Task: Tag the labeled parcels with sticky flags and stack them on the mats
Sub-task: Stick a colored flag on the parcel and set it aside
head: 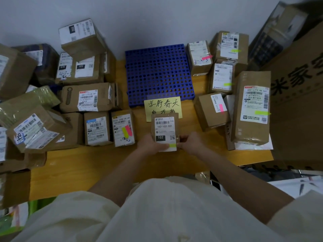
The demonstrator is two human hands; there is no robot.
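Small flat cardboard parcel (pixel 165 131), held up between both hands over the wooden table (pixel 104 165), near the yellow handwritten note (pixel 163 105) and the blue perforated mat (pixel 159 74). Left hand (pixel 150 144) curled round the lower left corner, thumb on the label; right hand (pixel 191 143) pinching the lower right edge, fingertips just beside the green sticky flag (pixel 172 145). Probably light and fairly stiff, likely easy to carry by its side edges. Brown card, white label printed 102-102-C01, black 102 block, QR code.

1 head-worn wide-angle view, looking steeply down and forward, close over a wooden table (pixel 87 168), facing a wall (pixel 157 18)
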